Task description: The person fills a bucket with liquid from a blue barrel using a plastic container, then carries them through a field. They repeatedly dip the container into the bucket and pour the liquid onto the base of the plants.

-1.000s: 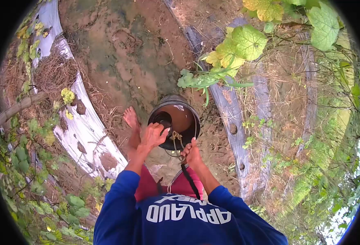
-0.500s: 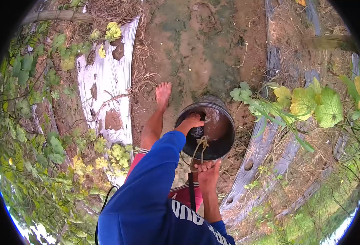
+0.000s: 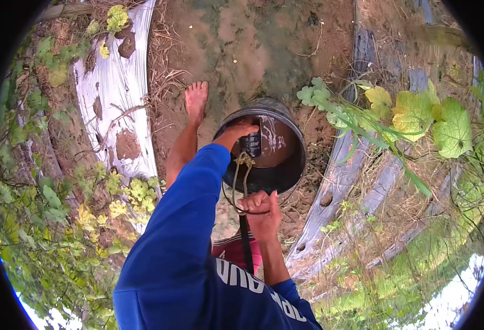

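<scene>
A black bucket [image 3: 294,132] with brownish water in it stands tilted in front of me. My left hand [image 3: 243,131] reaches over its rim, with the fingers closed on a dark ribbed object [image 3: 251,144] inside. A rope [image 3: 245,160] is knotted near that object and runs down over the near rim. Below this rim, my right hand [image 3: 259,203] is a fist, palm up, around the bucket's thin handle and beside the rope.
My bare foot [image 3: 196,99] is on the muddy path [image 3: 236,49] left of the bucket. White plastic sheeting [image 3: 118,88] lies at left, grey sheeting [image 3: 330,203] at right. Leafy vines [image 3: 412,115] reach in from the right; more foliage [image 3: 49,203] fills the left side.
The bucket and both hands appear farther left and higher, along with the ground in view. The dark ribbed object now shows more clearly beside my left hand's fingers.
</scene>
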Demonstrator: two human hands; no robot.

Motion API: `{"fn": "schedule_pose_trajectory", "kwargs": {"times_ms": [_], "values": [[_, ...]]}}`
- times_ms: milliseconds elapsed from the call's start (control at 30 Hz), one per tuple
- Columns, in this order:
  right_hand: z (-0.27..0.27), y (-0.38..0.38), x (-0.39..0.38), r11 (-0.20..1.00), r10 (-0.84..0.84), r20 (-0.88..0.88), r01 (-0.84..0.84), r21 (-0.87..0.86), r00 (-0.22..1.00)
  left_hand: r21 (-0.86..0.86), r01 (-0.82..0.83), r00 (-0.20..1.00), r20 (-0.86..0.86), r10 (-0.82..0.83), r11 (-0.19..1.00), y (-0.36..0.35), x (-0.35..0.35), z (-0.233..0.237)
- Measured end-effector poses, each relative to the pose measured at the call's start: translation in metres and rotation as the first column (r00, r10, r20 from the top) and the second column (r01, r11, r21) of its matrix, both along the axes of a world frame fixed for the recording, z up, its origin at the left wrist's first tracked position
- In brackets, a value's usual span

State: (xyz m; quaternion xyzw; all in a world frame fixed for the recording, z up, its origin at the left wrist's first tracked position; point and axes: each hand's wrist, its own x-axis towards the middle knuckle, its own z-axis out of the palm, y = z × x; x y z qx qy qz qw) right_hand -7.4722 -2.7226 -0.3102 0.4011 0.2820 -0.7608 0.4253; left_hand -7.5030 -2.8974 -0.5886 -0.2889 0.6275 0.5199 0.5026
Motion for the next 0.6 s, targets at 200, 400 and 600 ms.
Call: {"fn": "schedule_pose_trajectory", "kwargs": {"times_ms": [200, 400, 600], "values": [[-0.004, 0.002, 0.004, 0.993, 0.063, -0.042, -0.067, -0.093, 0.997, -0.271, 0.193, 0.944, -0.212, -0.254, 0.943, 0.019, 0.006, -0.024], [-0.001, 0.005, 0.008, 0.982, 0.155, -0.068, -0.161, -0.095, 0.986, -0.477, 0.040, 0.796, -0.515, -0.316, 0.878, 0.027, 0.022, 0.044], [0.005, -0.013, 0.001, 0.977, 0.198, -0.032, -0.200, -0.077, 0.980, -0.427, -0.018, 0.613, -0.719, -0.328, 0.904, 0.001, 0.031, 0.149]]}}
